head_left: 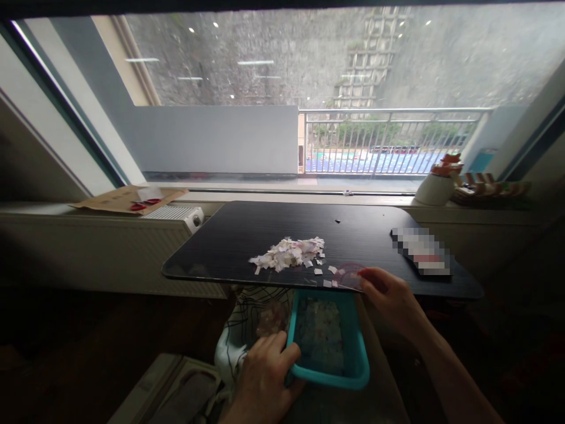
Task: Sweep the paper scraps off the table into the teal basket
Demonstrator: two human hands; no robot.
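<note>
My left hand (pixel 267 371) grips the near left rim of a teal plastic basket (pixel 351 368), held just below the front edge of the black table (pixel 247 227). Pale scraps lie inside the basket. My right hand (pixel 391 294) pinches a small translucent pink card (pixel 348 275) that rests on the table's front edge above the basket. A heap of white and pinkish paper scraps (pixel 289 253) lies on the table a little left of the card, with a few loose bits scattered between them.
A pixelated flat object (pixel 421 250) lies at the table's right. The windowsill holds a white pot (pixel 435 188), a tray of items (pixel 488 188), cardboard with red scissors (pixel 132 200). A white radiator (pixel 174 213) sits left; a patterned bag (pixel 236 344) hangs below.
</note>
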